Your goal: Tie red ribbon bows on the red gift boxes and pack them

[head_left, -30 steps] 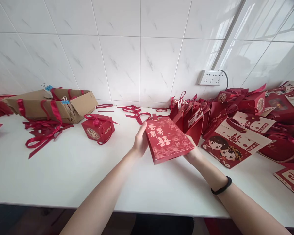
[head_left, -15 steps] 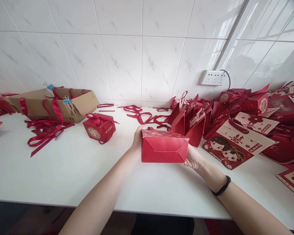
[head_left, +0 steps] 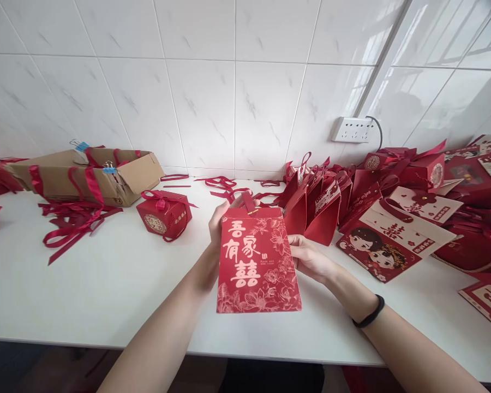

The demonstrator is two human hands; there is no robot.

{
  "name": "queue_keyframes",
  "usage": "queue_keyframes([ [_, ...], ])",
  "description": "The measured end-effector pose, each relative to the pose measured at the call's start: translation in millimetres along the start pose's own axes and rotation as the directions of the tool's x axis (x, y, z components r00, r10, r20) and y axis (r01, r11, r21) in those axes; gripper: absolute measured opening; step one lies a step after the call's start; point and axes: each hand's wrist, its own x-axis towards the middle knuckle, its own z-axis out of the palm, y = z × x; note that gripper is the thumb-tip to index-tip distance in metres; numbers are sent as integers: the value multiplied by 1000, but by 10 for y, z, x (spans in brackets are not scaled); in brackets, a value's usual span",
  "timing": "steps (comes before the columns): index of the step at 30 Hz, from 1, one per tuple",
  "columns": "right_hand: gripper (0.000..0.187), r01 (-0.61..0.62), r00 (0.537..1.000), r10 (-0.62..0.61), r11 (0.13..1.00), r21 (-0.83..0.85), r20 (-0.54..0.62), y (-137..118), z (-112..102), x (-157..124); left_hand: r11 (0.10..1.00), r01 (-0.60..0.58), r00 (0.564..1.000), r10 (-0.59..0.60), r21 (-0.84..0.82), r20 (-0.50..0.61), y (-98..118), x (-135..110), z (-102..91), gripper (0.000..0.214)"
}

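Between my two hands is a red paper gift bag (head_left: pixel 258 262) with pale pink characters and flower prints, its printed face turned up to me and a ribbon handle at its top. My left hand (head_left: pixel 217 225) grips the bag's upper left side, with part of the fingers hidden behind it. My right hand (head_left: pixel 313 257) holds the right edge, its thumb in front and its other fingers partly out of sight. Left of the bag, a small red gift box (head_left: pixel 166 214) with a ribbon bow and a gold round emblem stands on the white table (head_left: pixel 106 295).
A cardboard box (head_left: pixel 77 177) draped with red ribbons and clipped with blue binder clips stands at the back left. Several red gift bags (head_left: pixel 323 202) crowd the right side, near a bag printed with cartoon faces (head_left: pixel 376 245). A power strip (head_left: pixel 354 130) is on the tiled wall.
The gift bag has tilted from showing its bottom to showing its printed front, and it has come slightly left. Both hands have kept hold of it.
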Motion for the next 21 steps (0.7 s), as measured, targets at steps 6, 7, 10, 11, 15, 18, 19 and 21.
queue_keyframes([
  [6, 19, 45, 991, -45, 999, -2, -124, 35, -22, 38, 1000, -15, 997, 15, 4, 76, 110, 50, -64, 36],
  [7, 19, 43, 989, -43, 999, -1, -140, 25, -17, 28, 1000, -15, 996, 14, 15, 86, 117, 47, -70, 33],
  [10, 17, 47, 985, -44, 999, 18, -166, -24, 21, -11, 998, -26, 989, 16, 65, 145, 129, 41, -98, 21],
  [11, 17, 50, 986, -46, 998, 25, -161, -38, 33, -20, 996, -30, 986, 16, 80, 165, 132, 41, -110, 19],
  [15, 18, 34, 991, -31, 999, 22, -128, -36, 35, -20, 994, -25, 978, 2, 109, 207, 137, 52, -155, 21],
  [18, 17, 19, 992, -17, 1000, 20, -126, -3, 3, -4, 994, -40, 977, 18, 101, 211, 135, 56, -163, 21],
  [19, 17, 22, 992, -19, 999, 23, -124, 3, -3, -1, 994, -43, 978, 21, 101, 208, 133, 54, -159, 22],
  [21, 17, 35, 993, -31, 999, 34, -118, -2, -3, -3, 994, -34, 981, 14, 101, 192, 131, 40, -143, 24],
])
